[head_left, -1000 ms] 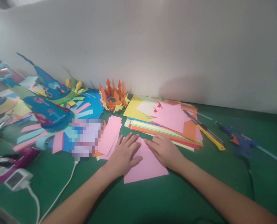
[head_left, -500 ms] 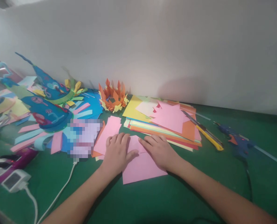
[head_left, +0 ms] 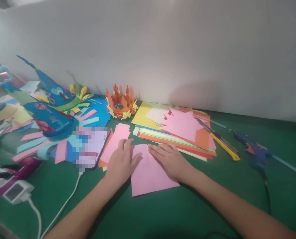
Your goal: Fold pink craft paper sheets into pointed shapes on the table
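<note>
A pink sheet of paper point(head_left: 150, 179) lies on the green table between my hands, with a fold near its top. My right hand point(head_left: 172, 162) rests flat on the sheet's upper right part, fingers stretched toward the fold. My left hand point(head_left: 121, 161) is at the sheet's left edge, thumb and fingers apart and slightly bent, holding nothing. Just behind my left hand lie narrow pink papers point(head_left: 116, 137) on top of orange ones.
Behind my hands sits a stack of coloured paper point(head_left: 177, 139). A yellow cutter point(head_left: 222, 146) and a blue glue gun point(head_left: 258, 152) lie right. An orange paper crown point(head_left: 121, 103) stands at the back. Left are blue cone hats point(head_left: 53, 119), a phone point(head_left: 94, 146) and a white charger point(head_left: 18, 192).
My left hand has shifted left and a little toward me, off the fold, uncovering more of the sheet's upper left part. My right hand has hardly moved.
</note>
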{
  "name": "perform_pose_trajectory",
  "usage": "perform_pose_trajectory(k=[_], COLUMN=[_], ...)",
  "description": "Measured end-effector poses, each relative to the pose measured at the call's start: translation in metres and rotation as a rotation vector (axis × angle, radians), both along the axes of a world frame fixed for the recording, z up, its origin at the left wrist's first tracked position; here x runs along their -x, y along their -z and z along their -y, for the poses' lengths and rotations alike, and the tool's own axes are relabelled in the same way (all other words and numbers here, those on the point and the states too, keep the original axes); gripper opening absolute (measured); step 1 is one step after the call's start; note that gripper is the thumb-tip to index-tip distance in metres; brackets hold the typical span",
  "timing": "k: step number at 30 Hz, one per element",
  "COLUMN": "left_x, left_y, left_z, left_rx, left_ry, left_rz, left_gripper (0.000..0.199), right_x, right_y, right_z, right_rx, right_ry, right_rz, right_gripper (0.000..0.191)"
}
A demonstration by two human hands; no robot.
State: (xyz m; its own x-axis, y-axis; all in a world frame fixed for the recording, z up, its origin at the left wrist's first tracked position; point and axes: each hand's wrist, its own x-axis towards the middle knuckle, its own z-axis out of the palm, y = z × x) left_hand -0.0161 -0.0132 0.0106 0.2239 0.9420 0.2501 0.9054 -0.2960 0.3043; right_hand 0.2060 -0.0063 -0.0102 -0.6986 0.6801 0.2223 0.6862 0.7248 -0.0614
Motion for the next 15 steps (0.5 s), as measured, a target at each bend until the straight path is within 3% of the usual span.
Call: perform_pose_trajectory(k=[4,8,15], left_x=[-0.0049,-0.0084,-0.0052], left_y=[0.0041,0.005,0.0084], left_z=[0.0017,0.0014,-0.0028], left_rx=[-0.057,-0.111,-0.12], left_ry=[0.06,0.11,0.414], left_rz=[0.333,0.527,0.312], left_gripper=[0.046,0.044,0.014], right_x=[0.0018,0.003,0.0009], right_y=[-0.0017,-0.0025,-0.0018], right_z=[0.0005,0.0019,0.0031], right_rx=[0.043,0.065,0.042], right_ry=[0.033,0.06,0.037], right_rz=[-0.022,-0.03,-0.055], right_gripper=[0.05,0.047,0.046])
